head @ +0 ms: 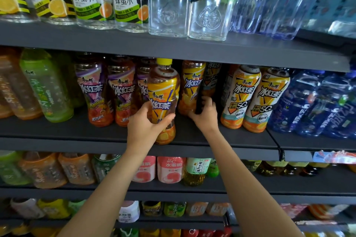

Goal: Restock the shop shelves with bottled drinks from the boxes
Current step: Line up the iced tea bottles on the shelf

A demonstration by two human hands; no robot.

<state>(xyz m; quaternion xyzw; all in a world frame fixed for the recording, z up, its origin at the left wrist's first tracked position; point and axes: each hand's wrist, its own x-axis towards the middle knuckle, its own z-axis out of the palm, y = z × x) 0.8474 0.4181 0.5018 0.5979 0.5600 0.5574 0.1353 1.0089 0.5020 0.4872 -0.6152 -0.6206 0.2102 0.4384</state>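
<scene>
You've got your left hand (146, 121) wrapped round the lower half of the iced-tea bottle (163, 100), thumb on the near side and fingers curling behind the label, so it's a full grasp low on the body, prob. so you can slide the base in along the middle shelf (231, 140) w/o the cap catching the shelf above. The bottle stands upright, base at or just above the front edge of that shelf; can't tell if it's fully seated. Your right hand (204, 113) is just right of that bottle, deeper in, fingers curled round a dark upright edge, maybe a divider, beside the second yellow-label bottle (189, 86) behind; looks like you're steadying or making room in that lane, but what exactly it grips is too dark to say. To the left of your bottle sit the purple-label tea bottles (92, 92); to the right of it, past the gap, the white-topped low-sugar bottles (242, 98), then blue water bottles (308, 102). The bottle itself: clear plastic, amber tea inside, yellow cap, yellow-orange wrap w/ purple streaks and lemon slices near the base. Waisted shape, smooth label, likely slippery if damp, so that low grip makes sense.
</scene>
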